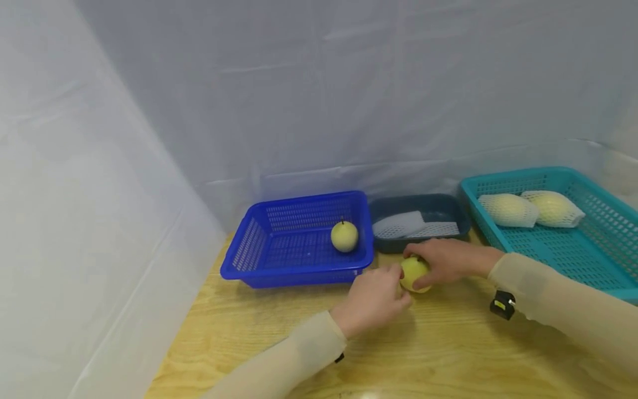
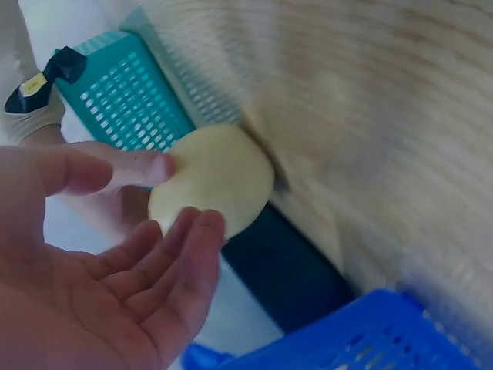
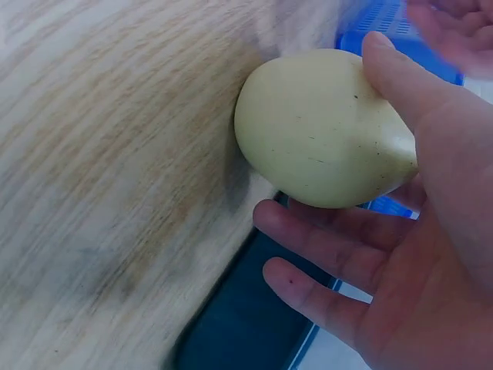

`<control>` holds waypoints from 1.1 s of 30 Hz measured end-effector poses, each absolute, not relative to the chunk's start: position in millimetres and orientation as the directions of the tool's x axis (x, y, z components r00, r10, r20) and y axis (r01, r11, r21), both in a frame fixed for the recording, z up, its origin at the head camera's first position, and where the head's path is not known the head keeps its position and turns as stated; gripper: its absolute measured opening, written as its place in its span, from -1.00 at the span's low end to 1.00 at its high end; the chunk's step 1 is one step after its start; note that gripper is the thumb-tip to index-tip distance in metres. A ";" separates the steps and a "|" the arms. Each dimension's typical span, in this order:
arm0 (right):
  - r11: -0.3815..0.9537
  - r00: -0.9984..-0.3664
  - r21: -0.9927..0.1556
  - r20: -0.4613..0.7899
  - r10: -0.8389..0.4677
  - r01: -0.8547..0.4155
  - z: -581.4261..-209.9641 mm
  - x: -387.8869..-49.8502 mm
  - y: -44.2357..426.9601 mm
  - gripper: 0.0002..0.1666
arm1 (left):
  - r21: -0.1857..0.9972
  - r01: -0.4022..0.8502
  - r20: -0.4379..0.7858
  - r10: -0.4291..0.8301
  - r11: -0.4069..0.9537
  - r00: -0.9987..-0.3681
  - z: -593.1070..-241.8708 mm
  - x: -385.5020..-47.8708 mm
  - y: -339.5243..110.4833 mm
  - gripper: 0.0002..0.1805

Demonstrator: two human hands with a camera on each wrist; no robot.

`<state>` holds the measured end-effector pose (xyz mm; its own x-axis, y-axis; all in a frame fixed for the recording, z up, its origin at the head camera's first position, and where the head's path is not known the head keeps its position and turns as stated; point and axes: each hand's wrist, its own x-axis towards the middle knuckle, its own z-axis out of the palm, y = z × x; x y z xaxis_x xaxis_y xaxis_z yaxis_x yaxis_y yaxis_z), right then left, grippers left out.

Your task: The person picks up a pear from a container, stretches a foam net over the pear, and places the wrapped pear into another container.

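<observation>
Cup lightly with the left hand (image 1: 372,300), slack-fingered and gripping nothing, to steady the pear (image 1: 413,273), low between the two in front of the dark tray (image 1: 394,245), and with the right hand (image 1: 448,258), curled round it by thumb and fingers, hold snugly without bruising.

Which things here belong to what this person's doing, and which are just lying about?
Seemingly in use:
held fruit in right hand
left hand
blue basket with loose fruit
dark tray with white nets
teal basket with netted fruits

Apparently just surroundings:
white sheeting
wooden table
</observation>
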<state>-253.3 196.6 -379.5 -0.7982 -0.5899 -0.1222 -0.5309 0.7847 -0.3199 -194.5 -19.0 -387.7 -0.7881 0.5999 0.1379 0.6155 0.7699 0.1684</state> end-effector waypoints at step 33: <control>0.811 -0.827 -0.279 -0.087 -0.555 -0.515 -390.1 -243.5 202.5 -0.20 | 0.258 0.519 0.122 0.505 0.815 -0.854 -411.4 -225.1 3.0 -0.69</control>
<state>-243.5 202.5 -390.1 -0.8275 -0.5548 -0.0868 -0.5145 0.8110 -0.2785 -225.1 3.0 -411.4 -0.8543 0.5052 0.1223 0.5189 0.8150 0.2578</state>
